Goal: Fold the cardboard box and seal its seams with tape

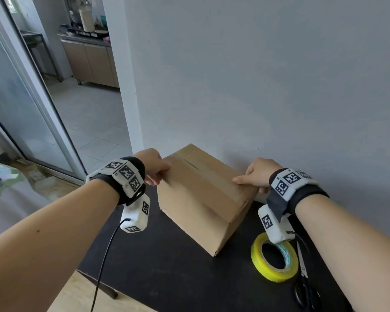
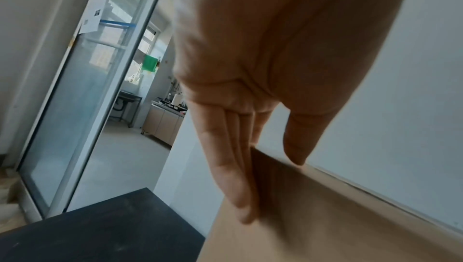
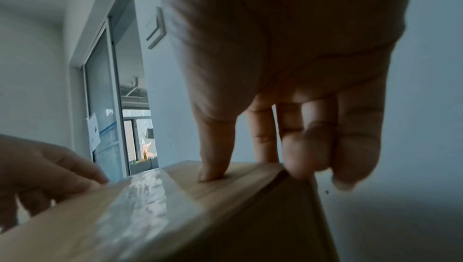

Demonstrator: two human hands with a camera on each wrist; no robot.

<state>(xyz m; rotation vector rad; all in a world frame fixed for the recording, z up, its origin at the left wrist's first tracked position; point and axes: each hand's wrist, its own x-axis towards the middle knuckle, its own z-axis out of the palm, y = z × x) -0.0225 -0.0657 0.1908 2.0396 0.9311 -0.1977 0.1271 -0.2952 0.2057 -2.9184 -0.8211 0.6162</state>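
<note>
Wall [image 1: 279,75] behind; hands grip box [image 1: 203,199] edges.

Brown cardboard box [image 1: 196,199], closed and tilted on the black counter [image 1: 167,273] beside the wall, with one lower corner nearest the viewer. A strip of clear, glossy tape [image 3: 140,199] runs along the seam of its top face. Roll of yellow tape [image 1: 274,260], lying flat on the counter to the right of the box, apart from it.
</note>
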